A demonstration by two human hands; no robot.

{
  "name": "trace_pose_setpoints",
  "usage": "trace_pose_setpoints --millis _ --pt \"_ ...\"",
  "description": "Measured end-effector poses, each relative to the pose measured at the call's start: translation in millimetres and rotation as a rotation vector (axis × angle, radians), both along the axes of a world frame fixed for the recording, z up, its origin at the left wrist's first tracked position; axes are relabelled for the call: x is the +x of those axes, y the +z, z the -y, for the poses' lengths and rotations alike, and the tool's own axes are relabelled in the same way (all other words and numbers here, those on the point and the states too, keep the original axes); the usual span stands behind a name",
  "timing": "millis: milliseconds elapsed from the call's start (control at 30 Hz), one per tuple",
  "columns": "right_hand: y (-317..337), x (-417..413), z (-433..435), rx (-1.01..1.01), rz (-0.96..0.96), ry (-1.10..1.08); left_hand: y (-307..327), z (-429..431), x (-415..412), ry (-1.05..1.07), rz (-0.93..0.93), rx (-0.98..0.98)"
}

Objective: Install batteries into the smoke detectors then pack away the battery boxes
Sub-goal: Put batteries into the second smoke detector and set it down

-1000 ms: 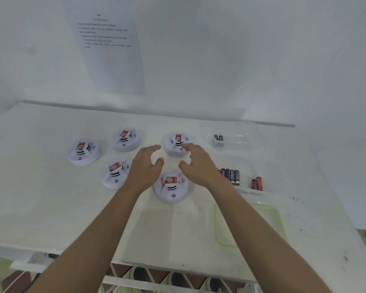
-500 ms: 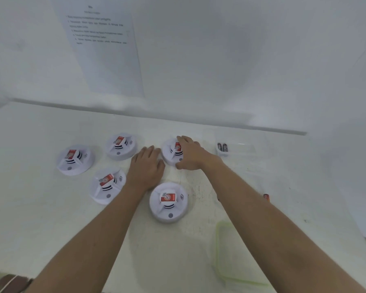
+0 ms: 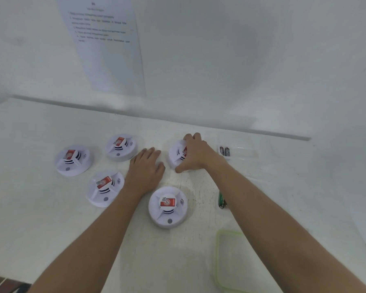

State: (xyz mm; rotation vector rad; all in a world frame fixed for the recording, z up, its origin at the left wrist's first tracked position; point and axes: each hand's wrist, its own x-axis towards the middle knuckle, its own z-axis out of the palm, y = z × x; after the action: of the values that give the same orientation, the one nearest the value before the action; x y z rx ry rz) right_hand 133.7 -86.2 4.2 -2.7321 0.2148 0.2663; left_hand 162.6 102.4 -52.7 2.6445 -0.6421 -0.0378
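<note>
The task looks barely begun: the right hand [image 3: 197,154] grips a white round smoke detector [image 3: 174,155], the left hand [image 3: 146,169] lies flat just left of it, and the clear plastic battery box [image 3: 244,153] sits unpacked to its right.

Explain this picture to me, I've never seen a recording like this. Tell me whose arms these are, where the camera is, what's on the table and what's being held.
No machine here: a person works with bare hands, and the one camera sits on their head, looking forward and down, so both arms reach in from the bottom edge. Five round white smoke detectors lie on the table. The right hand grips the far right detector, fingers curled over its far edge. The left hand lies flat beside it, holding nothing. A clear box behind holds two batteries; a green battery lies loose by the right arm; a green-rimmed container sits nearest. A printed sheet hangs on the wall.
</note>
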Motion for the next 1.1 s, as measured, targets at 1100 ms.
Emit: trace_pose_setpoints --millis 1100 --pt "2.4 -150.8 -64.5 1.039 0.203 0.006 77.1 -82.4 -120.8 -0.027 -0.573 -0.892"
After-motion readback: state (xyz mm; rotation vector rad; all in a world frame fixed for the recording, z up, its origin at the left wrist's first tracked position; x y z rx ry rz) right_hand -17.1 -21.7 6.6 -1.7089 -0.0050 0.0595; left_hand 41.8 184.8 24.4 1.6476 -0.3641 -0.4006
